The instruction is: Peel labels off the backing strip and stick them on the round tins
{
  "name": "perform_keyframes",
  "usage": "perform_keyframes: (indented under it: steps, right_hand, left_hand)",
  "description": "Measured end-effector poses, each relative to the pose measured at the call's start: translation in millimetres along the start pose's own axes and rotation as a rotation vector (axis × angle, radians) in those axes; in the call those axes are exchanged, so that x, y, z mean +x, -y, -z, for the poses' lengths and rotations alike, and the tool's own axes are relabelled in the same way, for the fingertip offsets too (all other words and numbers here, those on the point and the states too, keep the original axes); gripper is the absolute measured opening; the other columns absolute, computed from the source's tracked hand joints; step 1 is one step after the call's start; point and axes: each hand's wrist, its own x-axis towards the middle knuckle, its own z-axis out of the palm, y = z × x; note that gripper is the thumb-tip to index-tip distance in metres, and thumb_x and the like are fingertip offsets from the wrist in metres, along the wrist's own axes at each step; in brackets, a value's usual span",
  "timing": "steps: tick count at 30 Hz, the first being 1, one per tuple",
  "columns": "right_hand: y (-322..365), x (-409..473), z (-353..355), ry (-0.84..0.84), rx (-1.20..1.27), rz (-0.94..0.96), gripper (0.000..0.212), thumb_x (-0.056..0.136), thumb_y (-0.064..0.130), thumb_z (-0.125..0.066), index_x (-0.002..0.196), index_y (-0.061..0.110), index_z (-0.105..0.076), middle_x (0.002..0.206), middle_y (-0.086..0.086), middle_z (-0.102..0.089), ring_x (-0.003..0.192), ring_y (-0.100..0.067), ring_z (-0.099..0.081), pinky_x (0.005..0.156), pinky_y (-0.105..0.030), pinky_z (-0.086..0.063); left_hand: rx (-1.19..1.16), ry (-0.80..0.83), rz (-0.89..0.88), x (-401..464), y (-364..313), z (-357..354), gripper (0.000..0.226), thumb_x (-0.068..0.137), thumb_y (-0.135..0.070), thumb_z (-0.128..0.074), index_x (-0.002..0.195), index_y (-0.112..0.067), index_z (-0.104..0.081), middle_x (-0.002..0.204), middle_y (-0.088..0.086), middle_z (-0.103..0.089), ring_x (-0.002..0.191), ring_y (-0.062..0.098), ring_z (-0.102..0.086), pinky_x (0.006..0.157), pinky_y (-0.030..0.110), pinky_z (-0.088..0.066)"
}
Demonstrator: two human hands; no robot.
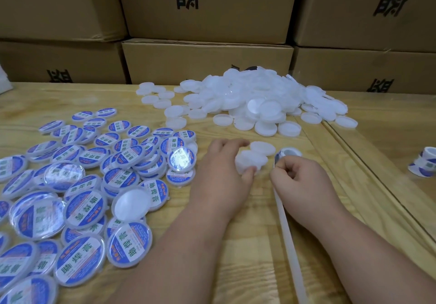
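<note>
Both hands lie forward: left (224, 162) with fingers spread, right (299, 174) apparently pinching.

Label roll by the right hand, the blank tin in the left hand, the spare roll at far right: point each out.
label roll (291, 152): head view, top rim of the core.
blank tin (250, 161): head view, white top face between the fingers.
spare roll (424, 164): head view, printed side wall.

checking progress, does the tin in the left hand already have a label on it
No, the tin that the left hand holds is plain white, unlike the blue-labelled tins piled beside it.
</note>
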Motion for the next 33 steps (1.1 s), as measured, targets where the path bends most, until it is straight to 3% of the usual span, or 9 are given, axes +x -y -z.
perform_keyframes:
  steps: [2,5,10,15,18,23,26,29,33]
  right_hand:
    - [-2,1,1,0.004,0.064,0.015,0.024,0.078,0.024,-0.054,0.059,0.015,-0.044,0.044,0.013,-0.032,0.043,-0.006,-0.030,0.040,-0.016,-0.028]
    - [-1,1,4,0.051,0.162,0.041,0.021,0.072,0.025,-0.052,0.055,0.018,-0.042,0.048,0.014,-0.032,0.046,-0.005,-0.029,0.044,-0.014,-0.026]
    - [-1,-1,6,0.207,0.358,0.091,0.020,0.067,0.022,-0.053,0.055,0.011,-0.042,0.061,-0.005,-0.035,0.060,-0.016,-0.031,0.057,-0.030,-0.026]
    - [-1,-1,8,0.284,0.372,0.069,0.033,0.070,0.046,-0.062,0.064,0.014,-0.063,0.065,-0.010,-0.053,0.065,-0.018,-0.045,0.063,-0.033,-0.037]
    - [1,-1,13,0.385,0.340,0.047,0.028,0.075,0.043,-0.068,0.084,0.018,-0.076,0.089,-0.026,-0.069,0.078,-0.024,-0.060,0.072,-0.041,-0.047]
    - [-2,1,16,0.365,0.350,0.021,0.016,0.079,0.026,-0.064,0.085,0.015,-0.074,0.070,-0.002,-0.065,0.068,-0.011,-0.058,0.062,-0.024,-0.047]
    - [-5,2,13,0.323,0.343,0.025,0.017,0.079,0.030,-0.068,0.082,0.013,-0.070,0.066,0.005,-0.055,0.059,-0.008,-0.048,0.053,-0.018,-0.041]
    - [-6,3,13,0.320,0.387,0.017,0.002,0.084,0.018,-0.073,0.083,0.021,-0.073,0.075,-0.004,-0.063,0.069,-0.010,-0.057,0.062,-0.019,-0.048]
    - [-6,3,14,0.346,0.431,0.017,0.015,0.091,0.010,-0.074,0.086,0.023,-0.077,0.073,0.005,-0.063,0.070,-0.007,-0.058,0.064,-0.017,-0.050]
  left_hand:
    - [-0.172,-0.043,-0.047,0,-1,-2,0.032,0.090,-0.034,-0.069,0.116,-0.049,-0.059,0.115,-0.024,-0.053,0.091,0.000,-0.059,0.078,0.010,-0.045]
    - [-0.377,0.083,-0.058,-5,-2,-4,0.025,0.089,-0.036,-0.066,0.109,-0.050,-0.064,0.101,-0.028,-0.064,0.074,-0.001,-0.060,0.066,0.009,-0.044]
    - [-0.392,0.180,-0.021,-2,0,-3,0.037,0.093,-0.038,-0.068,0.129,-0.041,-0.064,0.108,-0.035,-0.066,0.086,0.003,-0.063,0.076,0.013,-0.050]
    - [-0.436,0.195,-0.010,-2,1,-4,0.028,0.091,-0.035,-0.068,0.119,-0.034,-0.072,0.099,-0.028,-0.071,0.083,-0.002,-0.065,0.080,0.019,-0.052]
    - [-0.482,0.197,0.013,-2,1,-3,0.030,0.085,-0.042,-0.069,0.113,-0.033,-0.073,0.095,-0.030,-0.070,0.078,0.001,-0.065,0.076,0.023,-0.053]
    - [-0.540,0.133,0.043,-2,1,-2,0.016,0.077,-0.045,-0.076,0.085,-0.033,-0.071,0.074,-0.025,-0.067,0.060,0.001,-0.052,0.057,0.017,-0.047]
    - [-0.585,0.148,0.033,-2,0,-1,0.016,0.076,-0.044,-0.077,0.081,-0.029,-0.074,0.077,-0.014,-0.071,0.066,0.004,-0.056,0.061,0.020,-0.049]
    - [-0.602,0.169,0.032,-2,0,1,0.014,0.077,-0.040,-0.081,0.085,-0.029,-0.076,0.085,-0.008,-0.074,0.070,0.004,-0.058,0.065,0.018,-0.049]
    - [-0.619,0.188,0.033,-1,1,3,0.006,0.082,-0.035,-0.078,0.084,-0.029,-0.078,0.082,-0.011,-0.075,0.076,0.005,-0.064,0.069,0.020,-0.052]
